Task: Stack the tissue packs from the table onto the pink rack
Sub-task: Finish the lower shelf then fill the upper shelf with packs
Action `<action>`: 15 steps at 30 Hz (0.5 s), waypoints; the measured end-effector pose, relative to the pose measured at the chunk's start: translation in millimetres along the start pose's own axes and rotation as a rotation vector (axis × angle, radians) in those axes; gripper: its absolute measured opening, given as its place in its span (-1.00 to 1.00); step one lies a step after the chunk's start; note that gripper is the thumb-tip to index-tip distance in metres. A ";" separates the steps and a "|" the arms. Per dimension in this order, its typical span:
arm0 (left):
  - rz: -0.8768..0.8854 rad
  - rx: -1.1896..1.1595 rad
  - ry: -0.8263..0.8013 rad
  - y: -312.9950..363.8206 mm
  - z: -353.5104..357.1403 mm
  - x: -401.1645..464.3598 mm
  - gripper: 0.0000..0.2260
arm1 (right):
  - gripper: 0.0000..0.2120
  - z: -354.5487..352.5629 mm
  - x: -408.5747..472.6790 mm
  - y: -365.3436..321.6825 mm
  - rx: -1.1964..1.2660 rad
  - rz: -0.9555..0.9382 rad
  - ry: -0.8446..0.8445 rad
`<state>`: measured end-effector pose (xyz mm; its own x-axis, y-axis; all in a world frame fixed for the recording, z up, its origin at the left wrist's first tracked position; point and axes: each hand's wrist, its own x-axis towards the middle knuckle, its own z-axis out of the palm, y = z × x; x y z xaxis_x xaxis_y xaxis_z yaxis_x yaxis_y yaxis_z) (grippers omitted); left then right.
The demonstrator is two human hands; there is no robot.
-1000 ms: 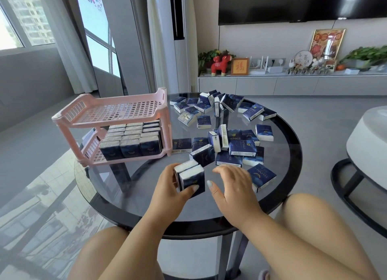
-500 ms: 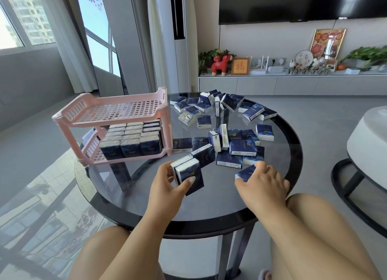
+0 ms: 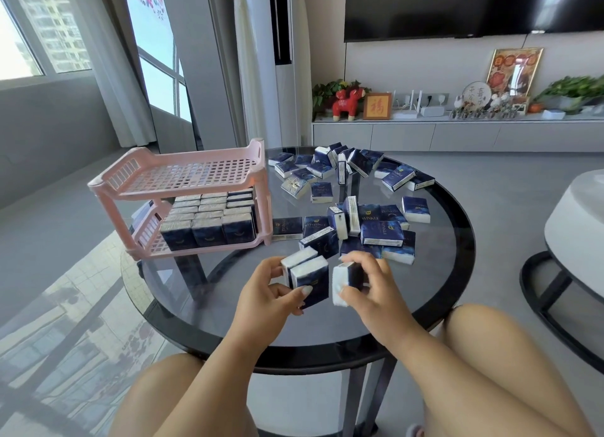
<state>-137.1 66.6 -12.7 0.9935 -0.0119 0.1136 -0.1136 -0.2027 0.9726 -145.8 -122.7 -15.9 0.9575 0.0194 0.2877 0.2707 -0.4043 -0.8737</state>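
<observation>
My left hand (image 3: 266, 292) grips two dark blue tissue packs (image 3: 307, 274) held side by side above the near part of the round glass table (image 3: 434, 292). Just to their right, my right hand (image 3: 367, 284) grips a single tissue pack (image 3: 348, 278), almost touching the pair. Several loose packs (image 3: 376, 230) lie in a pile at the table's middle, and another group of packs (image 3: 340, 168) lies at the far side. The pink two-tier rack (image 3: 183, 178) stands at the table's left. Its lower shelf holds rows of upright packs (image 3: 209, 220); its top shelf is bare.
A white round table (image 3: 575, 220) with a black base stands to the right. My knees flank the glass table's near edge. Behind are a TV cabinet (image 3: 457, 135) with ornaments, and a standing air conditioner (image 3: 287, 60).
My right hand picked a pack from the right of the pile and brought it left, up beside the two packs in my left hand.
</observation>
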 end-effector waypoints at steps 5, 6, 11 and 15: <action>-0.008 -0.049 -0.071 -4.2 -0.6 1.9 -0.63 | -0.67 3.1 0.9 3.8 -0.091 -0.002 0.032; -0.008 -0.069 -0.083 -4.8 -0.9 2.2 -0.63 | -0.64 3.8 1.1 4.0 -0.125 0.008 0.061; 0.004 -0.056 -0.165 -6.1 -0.7 1.1 -0.55 | -0.46 3.0 3.9 5.7 -0.433 0.011 0.215; 0.038 0.023 -0.180 -6.1 1.0 0.2 -0.49 | -0.48 1.6 6.4 5.8 -0.319 0.051 0.140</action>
<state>-136.2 66.8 -18.9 0.9747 -0.1944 0.1102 -0.1529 -0.2207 0.9633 -137.9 -123.5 -19.8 0.9400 -0.1247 0.3175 0.1573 -0.6674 -0.7279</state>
